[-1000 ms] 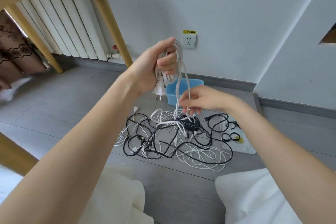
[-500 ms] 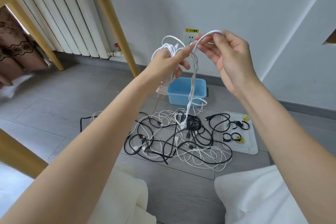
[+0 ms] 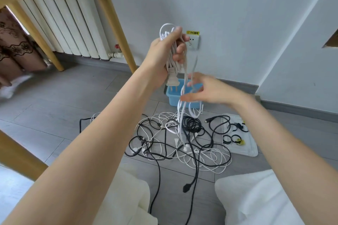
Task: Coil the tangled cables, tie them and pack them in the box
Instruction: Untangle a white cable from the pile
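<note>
Grey floor [image 3: 54, 111] carries the tangled cables [image 3: 179, 144] before the blue box [image 3: 173, 99]. Left hand [image 3: 164, 55] grips white coils [image 3: 169, 36]; right hand [image 3: 206, 91], blurred, fingers spread, touches the strand. Coiling continues; next loop needs fresh slack.

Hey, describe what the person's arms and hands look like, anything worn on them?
Both forearms are bare up to the frame edge, with no sleeves in view. The left hand and right hand show no gloves, rings, watch or bracelets. The right hand's fingers are motion-blurred.

Home rm: radiator [image 3: 73, 23], wall socket [image 3: 194, 42], wood table leg [image 3: 113, 23], tile floor [image 3: 54, 106].
</note>
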